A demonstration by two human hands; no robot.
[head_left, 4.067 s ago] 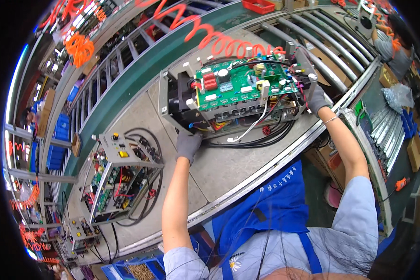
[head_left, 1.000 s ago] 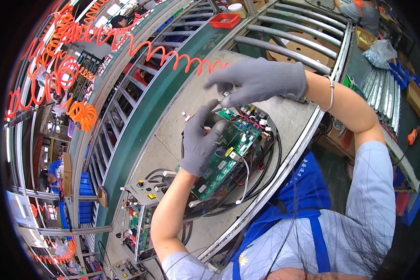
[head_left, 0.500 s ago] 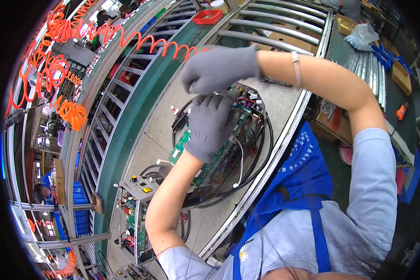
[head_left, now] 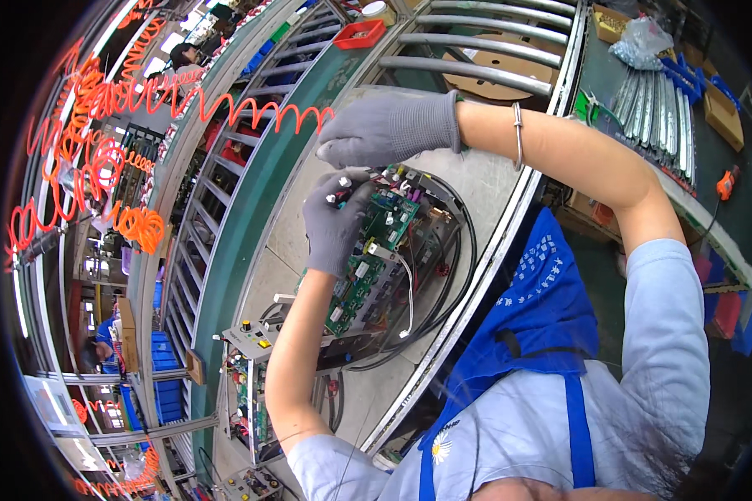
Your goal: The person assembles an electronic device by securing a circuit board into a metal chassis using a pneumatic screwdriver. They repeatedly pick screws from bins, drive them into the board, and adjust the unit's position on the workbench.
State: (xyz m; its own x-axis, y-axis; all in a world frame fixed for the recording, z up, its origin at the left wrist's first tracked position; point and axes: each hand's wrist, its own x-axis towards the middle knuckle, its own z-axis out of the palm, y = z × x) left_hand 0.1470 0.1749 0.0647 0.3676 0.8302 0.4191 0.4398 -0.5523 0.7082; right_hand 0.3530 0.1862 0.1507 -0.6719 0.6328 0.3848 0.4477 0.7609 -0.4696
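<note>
Both hands have risen; left hand [head_left: 332, 225] fingers apparently pinch a small connector [head_left: 340, 197] beneath the curled right hand [head_left: 388, 127].

Both hands wear grey knit gloves: left hand [head_left: 332, 225], right hand [head_left: 388, 127]. A thin metal bangle [head_left: 518, 135] encircles the right wrist. Forearms are bare. A light blue short-sleeved shirt [head_left: 668, 334] sits under a blue apron [head_left: 551, 309] bearing a small daisy emblem [head_left: 440, 445].

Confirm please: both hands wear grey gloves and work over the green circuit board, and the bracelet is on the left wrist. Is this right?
Not quite. The head view shows the bracelet on the right wrist, not the left. The rest holds: the left hand and right hand both wear grey gloves and work over the green circuit board.
</note>
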